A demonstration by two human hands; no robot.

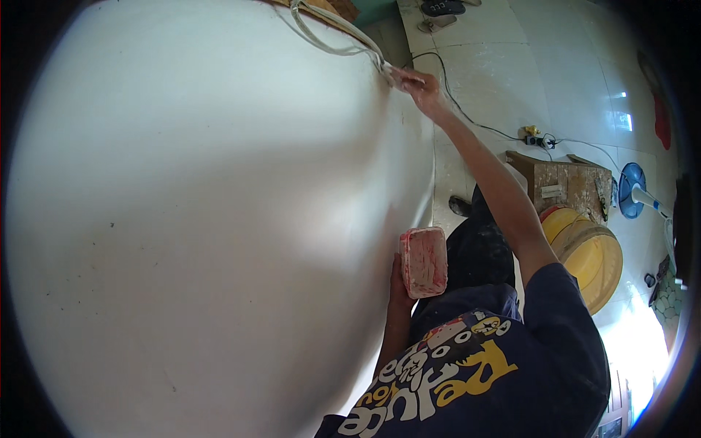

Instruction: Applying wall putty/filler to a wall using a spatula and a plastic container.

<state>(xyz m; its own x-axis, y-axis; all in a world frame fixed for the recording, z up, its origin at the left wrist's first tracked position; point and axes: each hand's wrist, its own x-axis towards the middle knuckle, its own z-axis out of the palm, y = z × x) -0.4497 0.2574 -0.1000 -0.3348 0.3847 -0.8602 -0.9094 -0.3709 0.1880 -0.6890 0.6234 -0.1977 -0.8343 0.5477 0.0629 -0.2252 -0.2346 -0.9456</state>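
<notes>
A large white wall [204,219] fills the left of the view. My right hand [422,89] reaches far out along its edge and presses a small flat tool [394,74] against the surface, near a bundle of white cables [328,40]. My left hand [400,286] stays close to my body and holds up a small rectangular tub [423,260] smeared with pinkish-white paste. The fingers of the left hand are mostly hidden behind the tub.
Below lies a white tiled floor [511,66] with a black cord [467,113] running to a power strip [539,139]. A wooden box [566,182], a yellow bucket [591,252] and a blue fan [634,191] stand at the right. Sandals [438,14] lie at the top.
</notes>
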